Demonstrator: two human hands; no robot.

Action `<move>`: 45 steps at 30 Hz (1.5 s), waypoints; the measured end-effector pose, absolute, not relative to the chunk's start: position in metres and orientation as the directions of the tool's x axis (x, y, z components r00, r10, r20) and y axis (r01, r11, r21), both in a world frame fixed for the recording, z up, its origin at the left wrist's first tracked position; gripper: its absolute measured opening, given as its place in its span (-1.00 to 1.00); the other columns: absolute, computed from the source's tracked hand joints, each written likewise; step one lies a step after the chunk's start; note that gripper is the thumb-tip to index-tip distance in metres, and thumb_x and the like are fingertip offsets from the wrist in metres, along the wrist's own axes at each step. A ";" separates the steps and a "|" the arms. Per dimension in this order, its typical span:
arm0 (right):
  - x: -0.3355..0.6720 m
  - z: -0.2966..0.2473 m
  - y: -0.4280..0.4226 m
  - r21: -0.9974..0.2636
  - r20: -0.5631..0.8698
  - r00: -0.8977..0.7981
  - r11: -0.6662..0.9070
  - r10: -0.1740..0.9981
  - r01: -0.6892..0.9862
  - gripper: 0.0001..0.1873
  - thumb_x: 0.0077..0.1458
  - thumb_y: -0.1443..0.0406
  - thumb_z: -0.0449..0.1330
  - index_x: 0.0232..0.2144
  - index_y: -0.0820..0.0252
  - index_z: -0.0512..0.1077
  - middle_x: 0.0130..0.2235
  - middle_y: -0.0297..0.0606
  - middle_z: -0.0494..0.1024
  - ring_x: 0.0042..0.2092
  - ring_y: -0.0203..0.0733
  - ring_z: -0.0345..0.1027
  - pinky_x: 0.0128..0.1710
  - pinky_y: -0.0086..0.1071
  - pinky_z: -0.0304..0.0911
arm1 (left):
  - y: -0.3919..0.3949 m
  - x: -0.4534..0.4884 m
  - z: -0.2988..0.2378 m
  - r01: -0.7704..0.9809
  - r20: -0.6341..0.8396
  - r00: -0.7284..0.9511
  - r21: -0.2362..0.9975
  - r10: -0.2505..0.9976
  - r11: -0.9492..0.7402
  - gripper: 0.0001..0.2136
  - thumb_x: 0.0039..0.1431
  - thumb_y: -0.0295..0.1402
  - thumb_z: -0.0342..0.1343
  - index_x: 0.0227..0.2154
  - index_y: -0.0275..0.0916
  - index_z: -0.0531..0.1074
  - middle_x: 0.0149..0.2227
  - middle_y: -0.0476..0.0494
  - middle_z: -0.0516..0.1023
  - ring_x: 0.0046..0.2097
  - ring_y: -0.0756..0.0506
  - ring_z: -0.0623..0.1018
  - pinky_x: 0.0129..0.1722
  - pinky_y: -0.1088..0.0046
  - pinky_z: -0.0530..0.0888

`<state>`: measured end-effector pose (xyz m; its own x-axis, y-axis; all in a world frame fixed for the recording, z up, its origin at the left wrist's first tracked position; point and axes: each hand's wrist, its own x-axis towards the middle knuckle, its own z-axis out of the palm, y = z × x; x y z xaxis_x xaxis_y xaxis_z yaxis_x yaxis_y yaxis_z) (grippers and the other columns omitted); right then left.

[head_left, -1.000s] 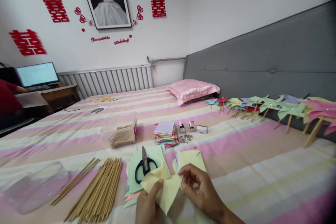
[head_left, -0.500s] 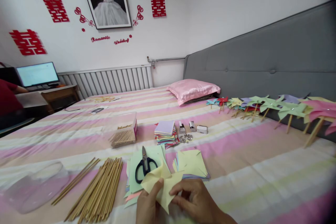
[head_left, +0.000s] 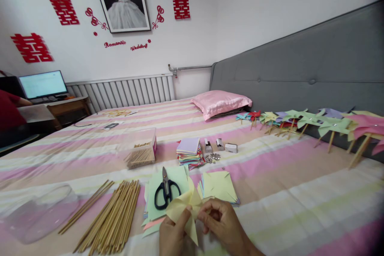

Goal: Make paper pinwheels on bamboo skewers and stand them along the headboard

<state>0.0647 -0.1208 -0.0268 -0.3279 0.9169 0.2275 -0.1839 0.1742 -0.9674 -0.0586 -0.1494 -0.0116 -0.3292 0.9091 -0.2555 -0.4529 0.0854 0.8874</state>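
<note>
A pale yellow paper pinwheel (head_left: 182,207), its points partly folded in, is pinched by my left hand (head_left: 174,234), the thumb pressing near its middle. The fingers of my right hand (head_left: 222,224) are closed on a flap at the pinwheel's right side; whether they also hold something small cannot be seen. Just beyond lie black-handled scissors (head_left: 164,192) on a stack of green paper sheets (head_left: 153,184). To the right of these is a stack of slit yellow paper squares (head_left: 220,186).
Wooden sticks (head_left: 117,216) lie left, beside a clear plastic container (head_left: 39,216). Further back are a box of thin sticks (head_left: 141,154), coloured paper squares (head_left: 188,148) and metal pins (head_left: 213,158). Finished pinwheels (head_left: 312,120) line the headboard (head_left: 300,60). A person in a red top (head_left: 10,110) sits far left.
Both hands and the pinwheel have shifted slightly right. The right-hand fingers have moved in closer to the pinwheel's middle, bringing a flap inward.
</note>
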 end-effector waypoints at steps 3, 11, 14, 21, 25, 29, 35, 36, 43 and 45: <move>0.064 -0.027 -0.122 -0.969 0.215 -0.307 0.163 0.927 -0.186 -0.70 -0.02 0.12 0.16 -0.52 0.29 0.39 -0.44 -0.28 0.42 -0.58 -0.37 0.31 -0.60 -0.52 0.14 | -0.147 -0.059 -0.020 -0.394 -0.259 -0.399 0.914 0.880 0.090 -0.74 -0.38 -0.29 0.34 -0.59 -0.37 0.51 -0.68 -0.06 0.50 -0.61 -0.03 0.44 -0.60 0.52 0.33; 0.064 -0.027 -0.125 -0.978 0.194 -0.249 0.166 0.949 -0.128 -0.69 -0.01 0.11 0.14 -0.53 0.27 0.32 -0.31 -0.20 0.43 -0.58 -0.39 0.30 -0.61 -0.51 0.12 | -0.142 -0.058 -0.029 -0.332 -0.217 -0.448 0.941 0.868 0.064 -0.72 -0.42 -0.25 0.34 -0.61 -0.36 0.51 -0.65 -0.09 0.51 -0.62 -0.06 0.45 -0.59 0.48 0.35; 0.064 -0.026 -0.125 -0.981 0.182 -0.235 0.159 0.955 -0.114 -0.68 -0.01 0.10 0.14 -0.53 0.27 0.30 -0.32 -0.20 0.43 -0.58 -0.38 0.30 -0.62 -0.52 0.13 | -0.143 -0.056 -0.029 -0.318 -0.195 -0.442 0.947 0.876 0.050 -0.71 -0.40 -0.24 0.34 -0.60 -0.36 0.51 -0.65 -0.09 0.51 -0.60 -0.06 0.45 -0.60 0.49 0.35; 0.064 -0.027 -0.123 -0.980 0.192 -0.220 0.172 0.957 -0.104 -0.67 -0.02 0.09 0.14 -0.54 0.27 0.30 -0.34 -0.22 0.42 -0.58 -0.39 0.29 -0.61 -0.51 0.19 | -0.145 -0.054 -0.024 -0.255 -0.146 -0.462 0.966 0.875 0.027 -0.71 -0.41 -0.25 0.35 -0.61 -0.37 0.53 -0.65 -0.09 0.52 -0.58 -0.06 0.45 -0.60 0.52 0.35; 0.064 -0.030 -0.121 -0.979 0.198 -0.220 0.182 0.955 -0.091 -0.65 -0.02 0.08 0.15 -0.54 0.29 0.35 -0.30 -0.18 0.42 -0.57 -0.39 0.28 -0.60 -0.50 0.21 | -0.145 -0.054 -0.024 -0.212 -0.111 -0.466 0.977 0.878 0.011 -0.74 -0.41 -0.24 0.34 -0.64 -0.35 0.53 -0.66 -0.08 0.52 -0.56 -0.07 0.46 -0.59 0.52 0.36; 0.066 -0.029 -0.119 -0.975 0.221 -0.221 0.207 0.950 -0.086 -0.64 -0.04 0.08 0.16 -0.56 0.32 0.40 -0.32 -0.19 0.41 -0.58 -0.40 0.25 -0.60 -0.49 0.20 | -0.145 -0.055 -0.026 -0.191 -0.103 -0.479 0.982 0.872 0.012 -0.73 -0.41 -0.24 0.35 -0.65 -0.35 0.53 -0.67 -0.09 0.50 -0.52 -0.11 0.48 -0.54 0.50 0.40; 0.068 -0.027 -0.118 -0.977 0.211 -0.225 0.198 0.951 -0.081 -0.66 -0.05 0.11 0.18 -0.60 0.31 0.40 -0.40 -0.27 0.37 -0.61 -0.43 0.20 -0.63 -0.51 0.12 | -0.145 -0.055 -0.025 -0.187 -0.106 -0.467 0.982 0.878 0.019 -0.73 -0.40 -0.23 0.34 -0.64 -0.35 0.53 -0.63 -0.11 0.54 -0.53 -0.10 0.49 -0.54 0.50 0.41; 0.068 -0.027 -0.117 -0.977 0.210 -0.224 0.197 0.952 -0.078 -0.66 -0.06 0.12 0.18 -0.60 0.31 0.39 -0.40 -0.28 0.37 -0.61 -0.44 0.20 -0.63 -0.51 0.11 | -0.145 -0.055 -0.025 -0.189 -0.108 -0.459 0.982 0.882 0.021 -0.73 -0.40 -0.23 0.34 -0.65 -0.35 0.52 -0.64 -0.11 0.53 -0.53 -0.10 0.49 -0.55 0.50 0.40; 0.069 -0.025 -0.117 -0.973 0.226 -0.215 0.231 0.950 -0.001 -0.70 -0.07 0.15 0.20 -0.62 0.29 0.35 -0.45 -0.30 0.37 -0.56 -0.39 0.20 -0.56 -0.49 0.12 | -0.145 -0.055 -0.026 -0.190 -0.104 -0.456 0.982 0.884 0.018 -0.72 -0.38 -0.25 0.34 -0.58 -0.36 0.54 -0.62 -0.14 0.56 -0.53 -0.10 0.50 -0.54 0.51 0.41; 0.069 -0.023 -0.119 -0.966 0.248 -0.183 0.256 0.951 0.020 -0.73 -0.07 0.17 0.20 -0.59 0.25 0.30 -0.47 -0.32 0.37 -0.50 -0.34 0.22 -0.51 -0.48 0.14 | -0.144 -0.055 -0.028 -0.202 -0.125 -0.476 0.979 0.871 0.030 -0.71 -0.38 -0.25 0.34 -0.57 -0.38 0.54 -0.63 -0.15 0.57 -0.53 -0.11 0.51 -0.54 0.48 0.41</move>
<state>0.0692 -0.1190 -0.0229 -0.1826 0.9513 0.2483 0.0200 0.2561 -0.9664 -0.0554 -0.1436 -0.0278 -0.4757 0.8707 -0.1249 -0.2019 0.0301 0.9789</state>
